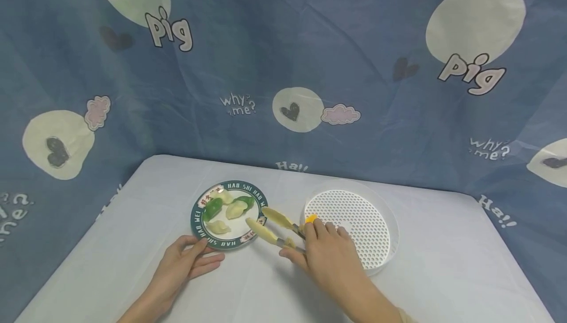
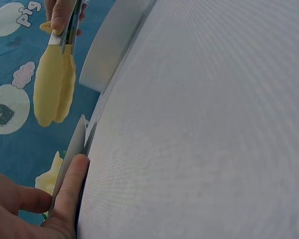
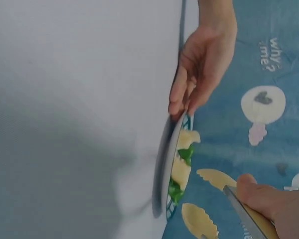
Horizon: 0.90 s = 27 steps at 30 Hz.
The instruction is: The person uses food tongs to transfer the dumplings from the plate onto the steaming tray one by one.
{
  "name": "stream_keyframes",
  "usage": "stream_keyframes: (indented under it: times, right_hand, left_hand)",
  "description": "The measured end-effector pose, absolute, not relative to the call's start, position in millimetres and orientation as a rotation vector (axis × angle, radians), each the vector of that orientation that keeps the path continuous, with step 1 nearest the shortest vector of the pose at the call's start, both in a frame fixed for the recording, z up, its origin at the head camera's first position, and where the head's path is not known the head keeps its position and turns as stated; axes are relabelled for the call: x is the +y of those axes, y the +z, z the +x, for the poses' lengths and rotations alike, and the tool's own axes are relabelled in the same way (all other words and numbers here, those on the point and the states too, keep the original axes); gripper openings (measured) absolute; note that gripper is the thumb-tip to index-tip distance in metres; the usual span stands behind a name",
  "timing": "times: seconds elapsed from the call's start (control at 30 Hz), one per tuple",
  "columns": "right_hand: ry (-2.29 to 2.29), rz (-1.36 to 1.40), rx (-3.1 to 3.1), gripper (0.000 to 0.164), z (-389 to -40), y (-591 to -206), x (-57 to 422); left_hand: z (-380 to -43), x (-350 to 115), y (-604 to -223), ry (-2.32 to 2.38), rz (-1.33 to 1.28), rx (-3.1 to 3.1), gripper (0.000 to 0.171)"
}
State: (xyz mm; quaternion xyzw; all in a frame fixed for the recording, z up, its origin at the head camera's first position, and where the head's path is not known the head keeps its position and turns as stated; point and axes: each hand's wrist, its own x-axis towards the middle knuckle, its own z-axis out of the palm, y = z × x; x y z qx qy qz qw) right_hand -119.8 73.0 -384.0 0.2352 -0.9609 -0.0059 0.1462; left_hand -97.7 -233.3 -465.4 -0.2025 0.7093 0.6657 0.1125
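Note:
My left hand grips the near left rim of a round plate, thumb over the edge and fingers beneath. The plate has a green lettered border and bears several dumplings, some pale yellow, some green. In the right wrist view the plate stands over its shadow. My right hand holds a pair of tongs with yellow scalloped tips. Those tips are spread apart near the plate's right edge, with nothing between them. In the left wrist view the tongs point towards the plate.
A round white tray with a perforated bottom and raised wall stands right of the plate, partly behind my right hand. A white cloth covers the table. Behind it hangs a blue printed curtain.

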Motion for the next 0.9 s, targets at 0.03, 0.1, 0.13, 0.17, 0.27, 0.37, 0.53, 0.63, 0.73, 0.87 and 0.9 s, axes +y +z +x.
stream_keyframes:
  times: [0.03, 0.1, 0.13, 0.17, 0.27, 0.37, 0.53, 0.63, 0.73, 0.87, 0.9]
  right_hand:
    - [-0.021, 0.688, -2.750, 0.066, -120.2, -384.4, 70.8]
    - [-0.022, 0.702, -2.730, 0.067, -120.6, -384.9, 66.4]
    - [-0.021, 0.708, -2.727, 0.067, -120.6, -385.0, 64.3]
    - [-0.020, 0.715, -2.726, 0.068, -120.7, -385.4, 62.2]
    - [-0.011, 0.736, -2.731, 0.069, -120.5, -386.5, 56.3]
    - [-0.004, 0.755, -2.744, 0.069, -120.0, -387.2, 50.8]
    - [0.013, 0.786, -2.781, 0.070, -120.3, -388.8, 41.8]
    - [0.026, 0.802, -2.781, 0.069, -120.4, -390.8, 36.9]
    - [0.020, 0.822, -2.757, 0.067, -120.6, -392.5, 32.3]
    - [0.001, 0.838, -2.742, 0.066, -122.2, -393.5, 26.8]
    - [-0.001, 0.838, -2.746, 0.066, -122.7, -393.7, 25.5]
  left_hand:
    - [-97.7, -233.4, -465.4, 1.952, -0.595, 2.083, 0.053]
    - [-97.9, -233.4, -465.4, 1.953, -0.588, 2.085, 0.054]
    - [-97.9, -233.4, -465.4, 1.953, -0.585, 2.085, 0.054]
    - [-97.8, -233.5, -465.2, 1.956, -0.584, 2.084, 0.054]
    - [-97.1, -233.5, -464.4, 1.968, -0.589, 2.074, 0.052]
    - [-96.5, -233.4, -463.8, 1.985, -0.595, 2.062, 0.049]
    - [-96.1, -233.1, -463.5, 1.989, -0.598, 2.065, 0.046]
    - [-96.2, -232.8, -463.7, 1.978, -0.592, 2.072, 0.048]
    - [-96.1, -232.7, -463.5, 1.972, -0.596, 2.072, 0.048]
    - [-95.9, -232.4, -462.9, 1.988, -0.607, 2.061, 0.047]
    - [-95.9, -232.2, -462.8, 1.988, -0.604, 2.061, 0.047]
